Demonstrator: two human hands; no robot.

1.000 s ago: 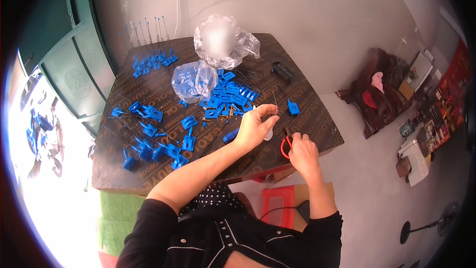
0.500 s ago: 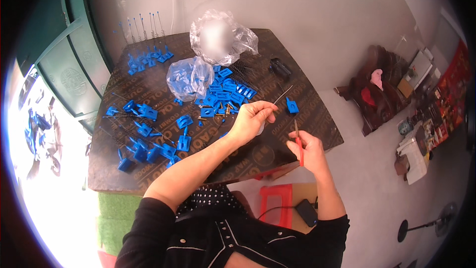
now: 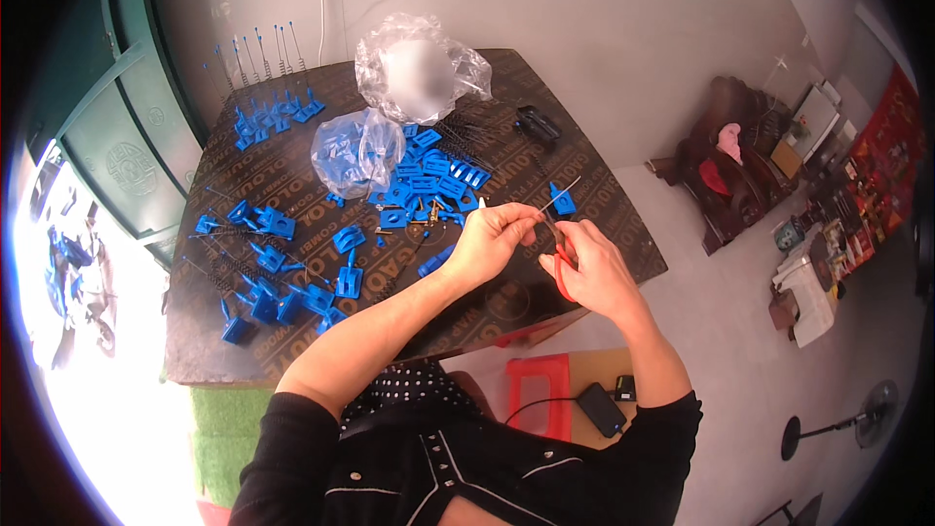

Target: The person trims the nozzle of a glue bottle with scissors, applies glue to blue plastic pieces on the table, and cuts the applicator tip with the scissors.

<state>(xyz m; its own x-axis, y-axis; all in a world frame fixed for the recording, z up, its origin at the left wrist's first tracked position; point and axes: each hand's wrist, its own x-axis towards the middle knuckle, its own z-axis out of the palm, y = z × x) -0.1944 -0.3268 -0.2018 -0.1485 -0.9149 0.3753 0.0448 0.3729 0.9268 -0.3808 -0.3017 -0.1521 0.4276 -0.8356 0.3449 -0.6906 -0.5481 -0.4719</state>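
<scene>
My left hand [image 3: 499, 242] pinches a thin, pale, wire-like strip [image 3: 563, 189] that sticks out up and to the right from the fingertips. My right hand [image 3: 596, 271] is closed on red-handled scissors [image 3: 562, 273], whose metal end meets the left fingertips. Whether the blades touch the strip is hidden by the fingers. Just beyond both hands lies a single blue plastic piece [image 3: 563, 201] with a hole in it. A heap of similar blue pieces [image 3: 429, 175] spreads to the left of my left hand, with small metal screws [image 3: 434, 214] among them.
An open clear bag of blue pieces [image 3: 357, 151] and a larger crumpled plastic bag [image 3: 424, 68] stand at the back. Blue pieces with springs [image 3: 278, 117] stand at the far left; more [image 3: 263, 302] lie near left. A black object [image 3: 538, 124] sits back right on the dark table [image 3: 614, 234].
My right hand has brought the scissors up and left to my left fingertips. The left hand still pinches the strip, which now slants flatter. The whole view has shifted slightly.
</scene>
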